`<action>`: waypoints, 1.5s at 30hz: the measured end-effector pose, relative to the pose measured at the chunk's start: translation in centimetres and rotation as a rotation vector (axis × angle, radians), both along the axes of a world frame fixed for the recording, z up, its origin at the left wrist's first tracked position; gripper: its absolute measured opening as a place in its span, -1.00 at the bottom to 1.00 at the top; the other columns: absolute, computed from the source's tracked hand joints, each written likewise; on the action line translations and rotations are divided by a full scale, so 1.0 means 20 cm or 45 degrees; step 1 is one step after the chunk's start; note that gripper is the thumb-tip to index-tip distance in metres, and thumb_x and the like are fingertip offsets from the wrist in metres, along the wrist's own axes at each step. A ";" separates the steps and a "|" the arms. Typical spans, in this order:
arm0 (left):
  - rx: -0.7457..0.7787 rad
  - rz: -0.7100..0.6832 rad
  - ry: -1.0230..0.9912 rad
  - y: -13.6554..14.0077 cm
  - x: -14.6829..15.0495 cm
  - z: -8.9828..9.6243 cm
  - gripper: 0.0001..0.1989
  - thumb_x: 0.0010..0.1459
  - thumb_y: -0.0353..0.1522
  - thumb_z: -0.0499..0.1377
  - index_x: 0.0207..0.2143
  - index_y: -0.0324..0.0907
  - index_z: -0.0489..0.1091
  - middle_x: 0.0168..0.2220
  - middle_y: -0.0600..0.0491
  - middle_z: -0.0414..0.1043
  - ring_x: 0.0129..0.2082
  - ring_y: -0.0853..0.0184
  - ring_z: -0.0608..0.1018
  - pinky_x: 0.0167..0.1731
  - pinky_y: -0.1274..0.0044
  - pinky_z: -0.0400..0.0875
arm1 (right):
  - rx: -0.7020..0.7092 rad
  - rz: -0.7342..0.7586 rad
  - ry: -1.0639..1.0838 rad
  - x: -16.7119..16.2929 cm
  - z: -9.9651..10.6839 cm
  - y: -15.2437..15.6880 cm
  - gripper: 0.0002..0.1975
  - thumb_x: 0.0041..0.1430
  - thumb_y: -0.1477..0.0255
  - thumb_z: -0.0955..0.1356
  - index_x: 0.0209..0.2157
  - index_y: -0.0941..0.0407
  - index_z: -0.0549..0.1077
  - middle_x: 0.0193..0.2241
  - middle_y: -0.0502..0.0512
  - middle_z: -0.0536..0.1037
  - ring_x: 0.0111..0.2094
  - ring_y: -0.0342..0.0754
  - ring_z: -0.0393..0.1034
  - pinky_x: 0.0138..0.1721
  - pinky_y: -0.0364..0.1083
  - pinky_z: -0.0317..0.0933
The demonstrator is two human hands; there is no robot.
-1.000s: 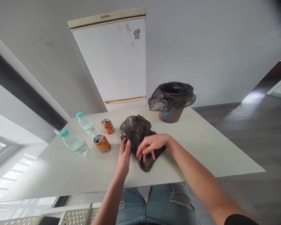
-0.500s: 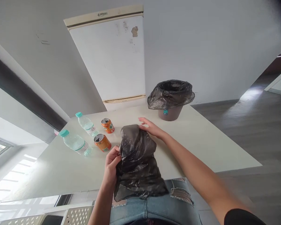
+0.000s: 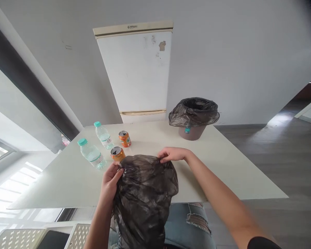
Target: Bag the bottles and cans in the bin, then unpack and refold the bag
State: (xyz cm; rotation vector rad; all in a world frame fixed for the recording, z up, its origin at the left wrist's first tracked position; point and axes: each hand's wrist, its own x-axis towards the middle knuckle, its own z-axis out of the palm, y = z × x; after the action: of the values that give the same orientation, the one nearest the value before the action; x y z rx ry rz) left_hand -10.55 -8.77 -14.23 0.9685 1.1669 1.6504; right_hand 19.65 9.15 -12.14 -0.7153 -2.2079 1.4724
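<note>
A black plastic garbage bag (image 3: 146, 193) hangs between my hands over the table's near edge and down across my jeans. My left hand (image 3: 112, 178) pinches its upper left edge. At the upper right edge, my right hand (image 3: 173, 154) grips the plastic between thumb and fingers. Just beyond my left hand stands an orange soda can (image 3: 117, 154), partly covered by the bag. Another orange can (image 3: 124, 138) is behind it. Two clear plastic bottles with teal caps, a nearer bottle (image 3: 92, 154) and a farther bottle (image 3: 103, 136), stand to the left of the cans.
A brown trash bin (image 3: 193, 134) lined with a black bag stands at the table's far right. The pale table (image 3: 235, 173) ends in a slanted right edge above a grey floor. Behind is a white refrigerator (image 3: 137, 72). Perforated plastic baskets (image 3: 23, 238) lie at lower left.
The bag has been spread wider and hangs lower. My right hand has gone from loose, parted fingers to gripping its edge, and my left hand has moved left. The view has shifted.
</note>
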 end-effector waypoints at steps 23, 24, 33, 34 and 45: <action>-0.173 0.037 0.240 0.04 0.34 -0.16 -0.50 0.20 0.02 0.35 -0.06 -0.20 0.53 -0.11 -0.07 0.64 -0.12 0.15 0.61 -0.16 0.50 0.50 | -0.398 -1.261 0.752 0.47 -0.06 -0.44 -0.54 -0.14 0.28 0.65 -0.12 0.00 0.67 -0.09 0.09 0.64 -0.14 0.02 0.46 -0.21 -0.07 0.30; -0.173 0.066 0.279 0.04 0.33 -0.16 -0.51 0.20 0.03 0.34 -0.09 -0.19 0.52 -0.14 -0.05 0.63 -0.15 0.17 0.61 -0.17 0.51 0.49 | -0.394 -1.333 0.801 0.47 -0.10 -0.44 -0.60 -0.16 0.29 0.63 -0.20 0.03 0.67 -0.14 0.08 0.64 -0.19 0.00 0.45 -0.25 -0.08 0.28; -0.291 0.360 0.261 -0.03 0.21 -0.14 -0.54 0.21 0.07 0.31 -0.21 -0.14 0.42 -0.56 0.21 0.29 -0.61 0.46 0.21 -0.59 0.62 0.04 | -0.230 -1.714 0.742 0.65 -0.20 -0.26 -0.58 -0.07 0.26 0.47 -0.11 0.02 0.58 -0.46 -0.08 0.49 -0.45 -0.08 0.30 -0.43 -0.12 0.13; -0.269 0.356 0.285 -0.02 0.21 -0.15 -0.56 0.23 0.05 0.31 -0.22 -0.14 0.43 -0.54 0.19 0.30 -0.58 0.45 0.24 -0.57 0.62 0.08 | -0.257 -1.687 0.719 0.66 -0.20 -0.26 -0.52 -0.06 0.23 0.48 -0.04 0.02 0.58 -0.43 -0.06 0.52 -0.42 -0.06 0.34 -0.41 -0.11 0.17; -0.148 0.244 0.724 0.06 0.26 -0.21 -0.76 0.33 -0.17 0.18 -0.16 -0.11 0.54 -0.18 -0.04 0.60 -0.19 0.20 0.59 -0.25 0.49 0.42 | -0.120 -1.688 0.820 0.82 -0.17 -0.57 -0.43 -0.26 0.44 0.57 -0.07 -0.01 0.68 -0.07 0.12 0.65 -0.05 0.14 0.49 0.03 0.11 0.31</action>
State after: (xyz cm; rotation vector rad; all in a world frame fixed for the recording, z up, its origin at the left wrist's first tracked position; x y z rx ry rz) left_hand -5.31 -7.50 -18.39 1.3316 1.7575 1.4687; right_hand 36.07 -2.32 -15.58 -1.1640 -0.7817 0.8512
